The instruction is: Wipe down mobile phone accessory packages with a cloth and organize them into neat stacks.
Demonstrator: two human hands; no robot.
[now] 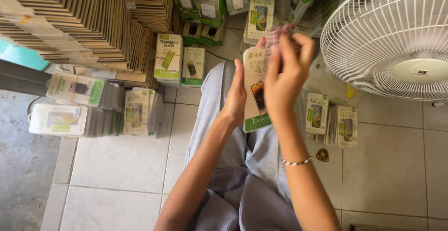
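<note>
Cardboard screen-protector box [255, 91] sits upright above my lap, clamped along its edge by my left hand [235, 96]. My right hand [284, 72] pinches a small pinkish sheet [276, 37] at the box top. Risk: one-edge hold may let the box twist and drop. Clearance: fan guard [392, 35] close right, stacked boxes [140, 112] left; tile floor [130, 161] open below.

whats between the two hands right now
In the head view, a flat white-and-green screen-protector package stands upright between the left hand and the right hand, both gripping it; the right fingers also pinch a small patterned piece at its top.
</note>
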